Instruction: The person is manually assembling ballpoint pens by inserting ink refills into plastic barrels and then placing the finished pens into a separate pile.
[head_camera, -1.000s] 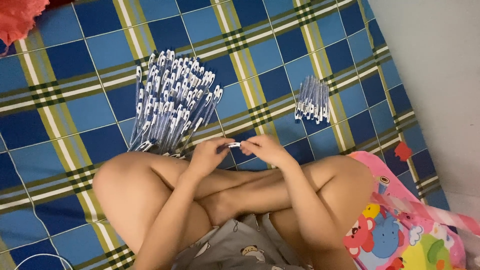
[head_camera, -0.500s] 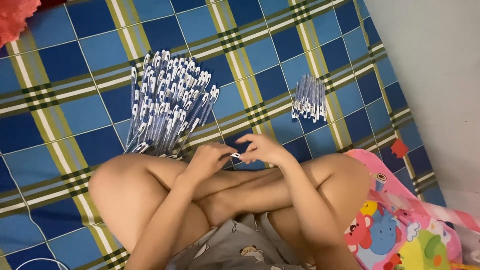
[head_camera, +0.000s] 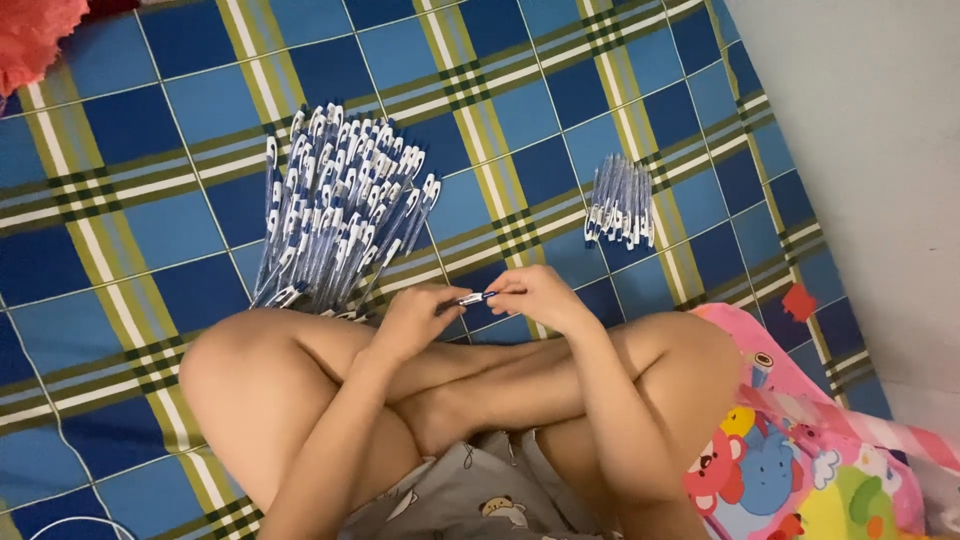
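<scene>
I sit cross-legged on a blue, green and white checked mat (head_camera: 150, 230). Between my two hands I hold one blue and white pen (head_camera: 474, 298), level with the mat. My left hand (head_camera: 418, 318) pinches its left end and my right hand (head_camera: 540, 296) pinches its right end, just above my crossed shins. A big heap of the same pens (head_camera: 335, 205) lies fanned out in front of my left knee. A smaller bundle of pens (head_camera: 621, 203) lies further right, ahead of my right hand.
A bright cartoon-print pillow or bag (head_camera: 800, 450) rests against my right thigh. A red fabric (head_camera: 35, 40) sits at the top left corner. A pale floor (head_camera: 860, 150) borders the mat on the right. A small red scrap (head_camera: 798, 301) lies near that edge.
My hands stay together on the pen over my shins, shifting only slightly. The view has drifted a little; the heaps of pens have not moved.
</scene>
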